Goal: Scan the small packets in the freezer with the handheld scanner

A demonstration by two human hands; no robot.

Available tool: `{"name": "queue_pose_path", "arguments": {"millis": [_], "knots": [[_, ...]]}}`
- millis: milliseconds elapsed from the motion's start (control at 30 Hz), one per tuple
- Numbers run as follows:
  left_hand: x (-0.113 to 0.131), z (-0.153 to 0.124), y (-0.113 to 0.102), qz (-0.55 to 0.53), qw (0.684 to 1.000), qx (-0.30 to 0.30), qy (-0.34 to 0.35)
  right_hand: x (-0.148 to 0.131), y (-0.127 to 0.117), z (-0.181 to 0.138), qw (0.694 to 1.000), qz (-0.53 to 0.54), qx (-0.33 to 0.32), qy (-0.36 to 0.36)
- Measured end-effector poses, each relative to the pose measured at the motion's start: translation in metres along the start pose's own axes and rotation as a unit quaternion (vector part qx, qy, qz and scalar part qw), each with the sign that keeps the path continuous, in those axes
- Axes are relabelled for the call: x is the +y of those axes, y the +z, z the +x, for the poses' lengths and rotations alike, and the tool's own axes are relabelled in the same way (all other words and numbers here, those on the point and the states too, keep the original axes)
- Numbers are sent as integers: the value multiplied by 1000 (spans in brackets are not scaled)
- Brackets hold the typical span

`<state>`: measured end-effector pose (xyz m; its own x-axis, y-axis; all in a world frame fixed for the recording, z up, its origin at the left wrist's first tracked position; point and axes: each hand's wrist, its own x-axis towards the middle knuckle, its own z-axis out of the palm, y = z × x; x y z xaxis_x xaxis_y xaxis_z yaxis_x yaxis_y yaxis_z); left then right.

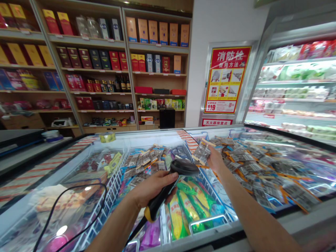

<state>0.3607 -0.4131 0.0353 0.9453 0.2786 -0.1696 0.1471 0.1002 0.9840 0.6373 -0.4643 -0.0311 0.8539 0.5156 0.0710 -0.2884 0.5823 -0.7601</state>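
My left hand [156,187] is wrapped round the handle of a black barcode scanner [168,185], whose head points to the right and whose cable hangs down by my forearm. My right hand [215,159] pinches a small flat packet [202,151] with a clear, silvery face, held up a little above the freezer's glass. Between the two, the scanner's head is close to the packet but apart from it. A heap of similar packets [241,157] with orange and blue edges lies on the glass to the right. More packets [144,159] lie left of the scanner.
The chest freezer [162,238] holds white wire baskets, with green and yellow corn packs [183,206] beneath the scanner. The black cable [78,185] loops over the left side. A tape roll [107,137] sits on the back rim. Shelves of boxes [157,33] stand behind.
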Motion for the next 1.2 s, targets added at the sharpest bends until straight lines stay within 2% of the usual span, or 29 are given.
{"name": "queue_pose_path", "arguments": {"millis": [300,533,967,1200], "knots": [[1,-2,3,-2,1000,3,-9,-1,1,-2,999,-13,29,20],[4,-7,7,-3,1000,4,-24,-2,2,-2,999,-23,26,-5],[-5,3,5,-24,998,-5,-55,-4,4,-3,999,-14,5,-42],[-4,6,-11,30,998,42,-24,-10,-3,3,998,-42,20,-31]]}}
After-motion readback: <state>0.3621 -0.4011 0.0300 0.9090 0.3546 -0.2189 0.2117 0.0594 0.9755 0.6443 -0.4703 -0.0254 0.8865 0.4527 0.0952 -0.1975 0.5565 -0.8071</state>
